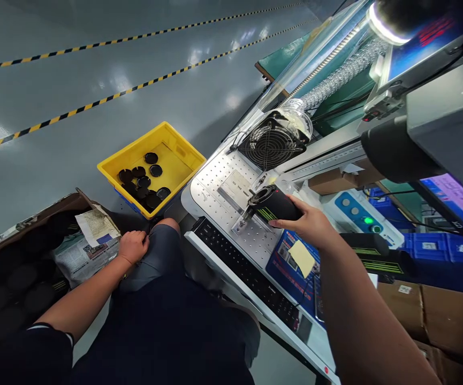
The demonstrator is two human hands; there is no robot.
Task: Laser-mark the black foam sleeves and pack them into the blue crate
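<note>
My right hand point(309, 223) is closed round a black cylinder with green stripes point(276, 205), holding it on its side over the perforated metal plate point(215, 184) of a machine. The cylinder's open end points left, at a small metal fixture point(242, 220) on the plate. My left hand point(134, 246) rests curled beside my knee point(166, 235), next to a cardboard box point(22, 267) of black round parts wrapped in newspaper point(90, 240). Whether its fingers hold anything is hidden.
A yellow crate point(175, 147) with several black round caps stands on the grey floor. A black keyboard point(247, 272) lies in front of the plate. A fan point(271, 143), a control box with a green light point(359, 214), more striped cylinders point(376, 256) and cardboard boxes point(435, 315) are at right.
</note>
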